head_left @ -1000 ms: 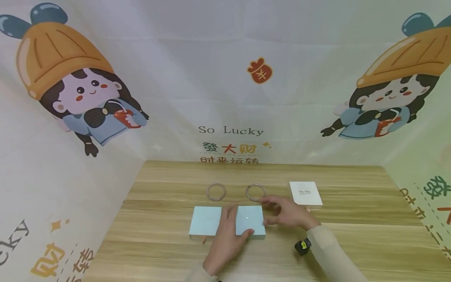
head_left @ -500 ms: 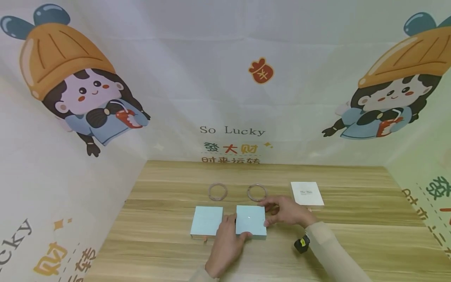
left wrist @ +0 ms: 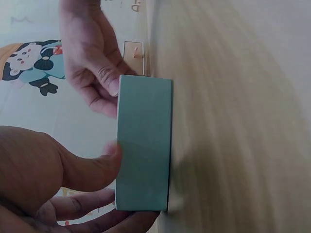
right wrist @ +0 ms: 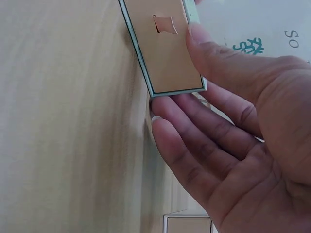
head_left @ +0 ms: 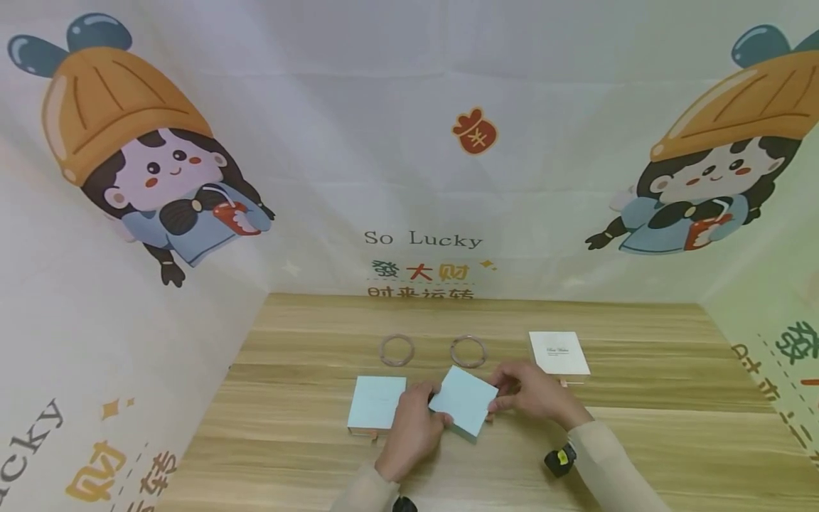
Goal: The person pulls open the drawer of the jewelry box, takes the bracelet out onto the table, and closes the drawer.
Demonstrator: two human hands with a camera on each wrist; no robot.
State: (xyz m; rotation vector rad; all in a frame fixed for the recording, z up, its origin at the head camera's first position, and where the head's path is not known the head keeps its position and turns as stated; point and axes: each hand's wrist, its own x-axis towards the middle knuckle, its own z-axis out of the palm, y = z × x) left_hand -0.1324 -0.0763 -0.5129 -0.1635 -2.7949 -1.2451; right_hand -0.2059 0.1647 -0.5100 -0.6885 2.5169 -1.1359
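A pale blue drawer box sits turned at an angle between my two hands. My left hand grips its left side, thumb on the near side, fingers around the edge. At the right corner my right hand pinches the box, its thumb on the top edge and fingertips under the lower corner in the right wrist view. There, the tan drawer end with a small pink pull tab faces that hand. The left wrist view shows the box's plain blue side. A second pale blue box lies left of my left hand.
Two thin clear pinkish rings, like bangles, lie behind the boxes: a left ring and a right ring. A white box with dark lettering stands at the back right. Printed cloth walls enclose the wooden table.
The held box has turned from square-on to an angle, its drawer end with the tab coming round to the right. The left fingers have gone from the box's top to its side.
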